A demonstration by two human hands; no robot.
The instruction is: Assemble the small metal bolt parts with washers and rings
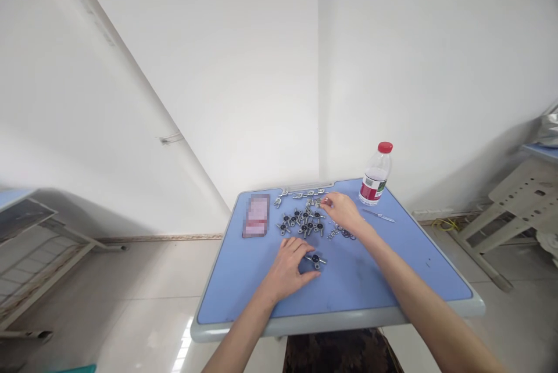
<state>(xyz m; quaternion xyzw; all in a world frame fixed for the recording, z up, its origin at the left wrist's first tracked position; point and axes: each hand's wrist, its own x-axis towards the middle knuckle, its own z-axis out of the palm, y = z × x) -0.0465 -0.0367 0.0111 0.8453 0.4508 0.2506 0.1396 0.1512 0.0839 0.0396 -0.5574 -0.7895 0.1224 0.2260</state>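
Observation:
On the blue desk [349,280] lies a single metal fitting [316,260] with a black round centre and short silver arms. My left hand [286,268] rests beside it, thumb and fingers apart and curved around its left side. My right hand [344,211] reaches to a small heap of silver metal pieces [312,204]; its fingertips are pinched together, and what they hold is too small to make out. Between the hands sits a cluster of similar black-centred fittings [304,223]. Small silver balls [333,235] and dark rings [347,234] lie partly below my right wrist.
A red-capped water bottle [375,178] stands at the desk's back right, with a thin pen-like tool [378,215] before it. A blurred-out phone-shaped item [257,216] lies at left. Silver forked pieces [298,195] line the back edge, near the white wall [261,71].

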